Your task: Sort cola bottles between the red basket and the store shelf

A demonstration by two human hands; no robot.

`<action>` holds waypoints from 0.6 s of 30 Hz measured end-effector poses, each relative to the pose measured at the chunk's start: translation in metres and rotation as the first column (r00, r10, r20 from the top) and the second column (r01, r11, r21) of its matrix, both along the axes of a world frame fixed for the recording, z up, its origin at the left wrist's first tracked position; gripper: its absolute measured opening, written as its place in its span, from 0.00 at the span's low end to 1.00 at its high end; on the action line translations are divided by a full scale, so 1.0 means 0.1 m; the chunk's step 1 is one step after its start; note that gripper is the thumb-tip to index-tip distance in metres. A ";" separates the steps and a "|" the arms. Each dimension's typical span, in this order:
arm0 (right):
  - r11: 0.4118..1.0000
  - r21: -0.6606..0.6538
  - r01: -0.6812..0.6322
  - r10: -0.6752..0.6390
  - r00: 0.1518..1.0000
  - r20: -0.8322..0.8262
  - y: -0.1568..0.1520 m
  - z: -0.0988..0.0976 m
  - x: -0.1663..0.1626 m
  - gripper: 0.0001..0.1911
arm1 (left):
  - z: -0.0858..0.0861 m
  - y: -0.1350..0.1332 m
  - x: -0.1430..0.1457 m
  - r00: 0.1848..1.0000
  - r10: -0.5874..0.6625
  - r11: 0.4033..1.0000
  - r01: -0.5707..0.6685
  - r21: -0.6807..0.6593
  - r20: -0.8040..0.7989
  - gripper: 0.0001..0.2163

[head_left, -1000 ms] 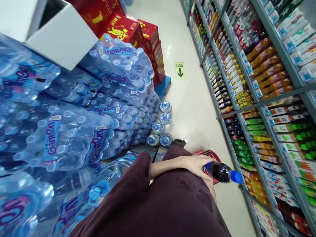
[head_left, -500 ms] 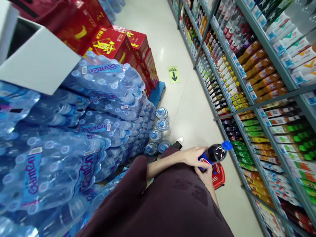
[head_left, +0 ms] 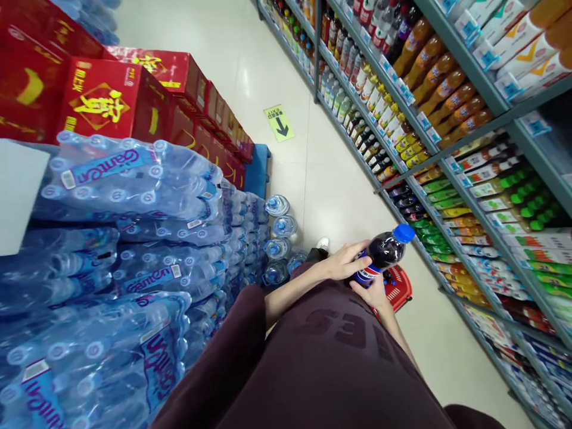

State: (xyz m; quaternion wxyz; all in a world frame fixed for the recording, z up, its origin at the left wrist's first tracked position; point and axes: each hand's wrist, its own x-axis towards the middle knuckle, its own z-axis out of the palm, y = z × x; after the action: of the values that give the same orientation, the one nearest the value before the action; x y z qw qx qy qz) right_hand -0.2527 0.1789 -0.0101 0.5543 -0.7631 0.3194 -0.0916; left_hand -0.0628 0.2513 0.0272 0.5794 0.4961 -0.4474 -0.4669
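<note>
Above the red shopping basket, left hand and right hand clasp the Pepsi bottle, seemingly a holding step; moving it calls for steadiness.

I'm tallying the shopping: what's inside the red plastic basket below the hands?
Inside the red plastic basket, small dark shapes with blue spots show, too small to identify. The rest is covered by the right hand and the dark blue-capped plastic soda bottle.

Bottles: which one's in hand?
The dark-filled bottle with the blue cap and blue label: the left hand and right hand both hold it. Others stand on the shelves or in wrapped water packs.
</note>
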 end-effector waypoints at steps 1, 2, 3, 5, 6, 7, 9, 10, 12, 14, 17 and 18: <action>1.000 0.004 -0.017 0.017 1.000 -0.009 -0.01 0.01 -0.03 0.30 | -0.01 0.00 -0.02 1.000 -0.010 1.000 0.010 0.006 -0.016 0.40; 1.000 0.011 -0.028 0.028 0.999 -0.023 -0.01 0.01 -0.07 0.30 | -0.01 -0.01 -0.04 0.999 -0.025 1.000 0.025 0.012 -0.025 0.40; 0.999 0.019 -0.029 0.030 0.999 -0.045 0.00 0.00 -0.11 0.30 | -0.01 0.00 -0.06 0.999 -0.042 0.999 0.043 0.019 -0.025 0.40; 0.999 0.047 -0.015 0.019 0.995 -0.095 0.03 -0.02 -0.22 0.31 | -0.02 0.01 -0.08 0.996 -0.086 0.996 0.086 0.037 -0.008 0.39; 0.998 0.061 -0.001 0.009 0.993 -0.120 0.05 -0.03 -0.27 0.31 | -0.03 0.01 -0.09 0.994 -0.108 0.993 0.107 0.049 0.006 0.39; 0.997 0.074 0.013 -0.002 0.990 -0.143 0.07 -0.04 -0.32 0.32 | -0.04 0.02 -0.10 0.992 -0.127 0.990 0.126 0.061 0.018 0.39; 0.995 0.094 0.028 -0.012 0.985 -0.171 0.08 -0.04 -0.39 0.33 | -0.06 0.02 -0.13 0.989 -0.146 0.986 0.144 0.084 0.024 0.38; 0.995 0.101 0.027 -0.008 0.984 -0.177 0.08 -0.03 -0.42 0.34 | -0.07 0.01 -0.15 0.989 -0.146 0.985 0.144 0.096 0.020 0.38; 0.994 0.109 0.020 -0.001 0.986 -0.166 0.05 0.00 -0.47 0.36 | -0.08 -0.02 -0.21 0.991 -0.134 0.984 0.132 0.120 0.006 0.38; 0.993 0.115 0.017 -0.002 0.992 -0.128 0.00 0.02 -0.50 0.37 | -0.07 -0.06 -0.28 0.993 -0.118 0.985 0.118 0.129 -0.011 0.39; 0.993 0.110 0.030 -0.020 0.995 -0.094 -0.05 0.04 -0.56 0.36 | -0.04 -0.10 -0.41 0.995 -0.094 0.986 0.096 0.137 -0.022 0.40; 0.994 0.108 0.030 -0.020 0.995 -0.094 -0.06 0.03 -0.58 0.35 | -0.03 -0.10 -0.44 0.996 -0.088 0.985 0.091 0.146 -0.027 0.41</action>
State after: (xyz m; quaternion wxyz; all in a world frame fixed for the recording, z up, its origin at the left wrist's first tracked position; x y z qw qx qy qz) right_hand -0.3104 0.1728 -0.0066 0.5785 -0.7310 0.3590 -0.0453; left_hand -0.1071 0.2412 0.0239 0.5242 0.5119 -0.4277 -0.5294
